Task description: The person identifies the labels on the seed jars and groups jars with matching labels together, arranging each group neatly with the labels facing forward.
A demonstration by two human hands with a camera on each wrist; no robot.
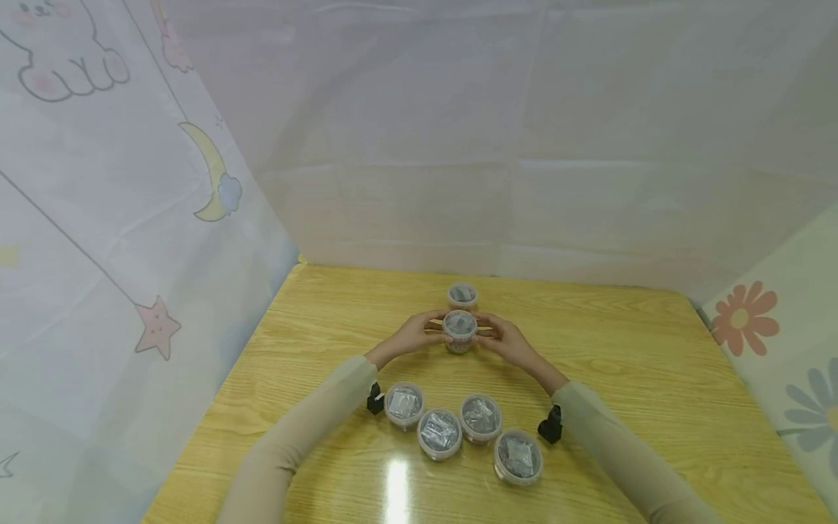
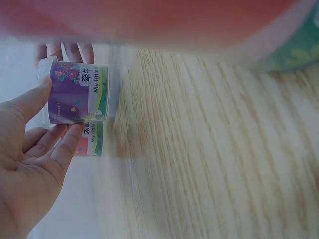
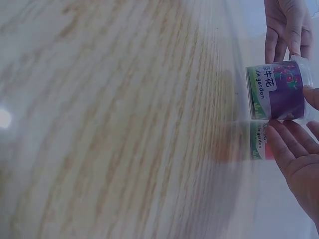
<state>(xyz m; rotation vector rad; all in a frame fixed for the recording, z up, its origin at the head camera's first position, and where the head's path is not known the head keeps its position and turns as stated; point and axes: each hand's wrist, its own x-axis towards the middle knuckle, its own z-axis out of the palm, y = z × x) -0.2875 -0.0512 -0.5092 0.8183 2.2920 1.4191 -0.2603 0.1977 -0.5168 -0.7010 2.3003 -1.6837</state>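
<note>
A small plastic tub with a purple flower label (image 2: pixel 75 94) and a clear lid stands upright between my two hands. In the head view its lid (image 1: pixel 460 323) faces up and shows dark contents. My left hand (image 1: pixel 414 335) grips its left side with thumb and fingertips, and my right hand (image 1: pixel 513 345) holds the opposite side the same way. Directly behind it is another tub (image 1: pixel 463 293), whose label (image 3: pixel 260 141) is red and green at the lower edge in the right wrist view. The held tub and my fingers partly hide this second one.
Nearer to me, several similar lidded tubs stand in a loose zigzag: one leftmost (image 1: pixel 404 405), one in front (image 1: pixel 439 434), one behind it (image 1: pixel 481 418) and one rightmost (image 1: pixel 519 457). They sit between my forearms on the wooden table (image 1: pixel 314 451). Printed cloth sheets (image 1: pixel 419 182) enclose the table.
</note>
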